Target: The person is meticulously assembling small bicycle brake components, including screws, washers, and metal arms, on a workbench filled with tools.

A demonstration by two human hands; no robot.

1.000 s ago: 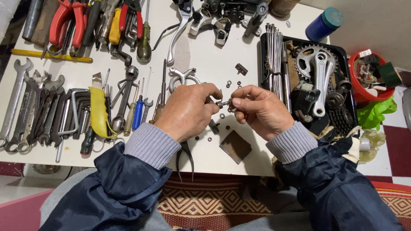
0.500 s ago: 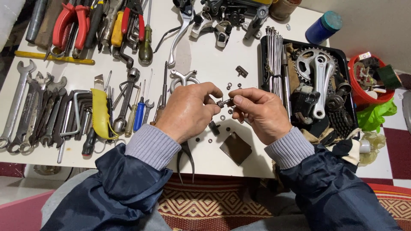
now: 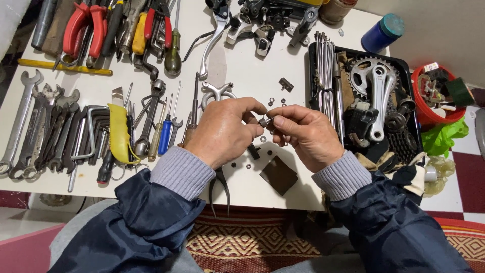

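Observation:
My left hand (image 3: 225,131) and my right hand (image 3: 305,134) meet above the middle of a white table (image 3: 247,71). Together their fingertips pinch a small dark metal bolt-like part (image 3: 263,122); how each hand grips it is partly hidden by the fingers. Small washers and nuts (image 3: 275,101) lie loose on the table just beyond the hands, and a few more (image 3: 241,165) sit under them. A dark flat square pad (image 3: 278,175) lies near the front edge, below my right wrist. Both arms wear dark blue sleeves with grey cuffs.
Wrenches and hex keys (image 3: 45,131) line the left side, with pliers (image 3: 83,28) and screwdrivers (image 3: 164,139) behind. Brake levers and parts (image 3: 257,25) lie at the back. A black tray (image 3: 399,65) on the right holds spokes, a crank and chainring. A red tub (image 3: 437,96) and blue can (image 3: 382,33) stand right.
Both hands have stayed together over the table's middle, with only slight shifts of the fingers around the small part. The view has drifted a little.

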